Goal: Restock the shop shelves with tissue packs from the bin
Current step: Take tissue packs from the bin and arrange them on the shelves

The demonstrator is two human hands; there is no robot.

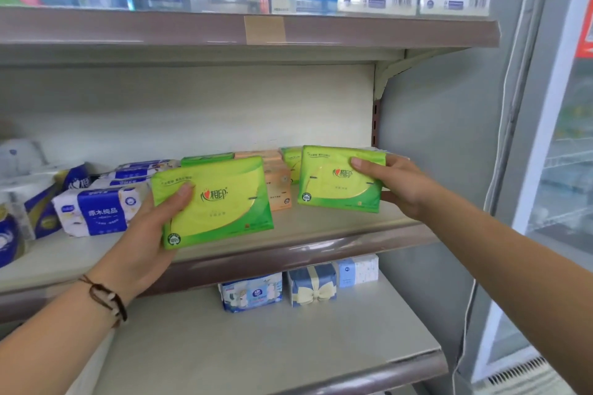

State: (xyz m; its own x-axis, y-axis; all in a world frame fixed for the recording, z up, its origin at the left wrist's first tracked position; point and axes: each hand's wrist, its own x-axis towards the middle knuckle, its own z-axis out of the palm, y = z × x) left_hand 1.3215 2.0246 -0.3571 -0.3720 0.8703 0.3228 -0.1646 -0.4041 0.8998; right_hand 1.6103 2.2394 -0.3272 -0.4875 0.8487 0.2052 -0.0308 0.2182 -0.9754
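While the middle shelf (321, 228) fills most of what I see, with the upper shelf (224, 29) of soap boxes above it and the lower shelf (256, 346) below, my work sits at its right end, where green packs and orange packs (277, 183) already stand in a row toward the back wall. To the left lie blue-and-white tissue bundles (96, 212), near my left wrist. I hold one green tissue pack (213, 202) in my left hand (144, 244), thumb across its front and fingers behind, out over the shelf's front lip and not yet resting on anything. My right hand (401, 186) has its grip on a second green pack (341, 178) by the right edge, thumb on the face, tilted slightly and close to or touching the shelf, just in front of another green pack (290, 163) standing behind it. The bin is out of view. I judge the risk is in the setting down: these packs are soft and slippery, so pushing the right one in crooked could tip the standing packs behind, and the left one, pinched at one corner over the edge, could slide from my thumb and drop to the lower shelf
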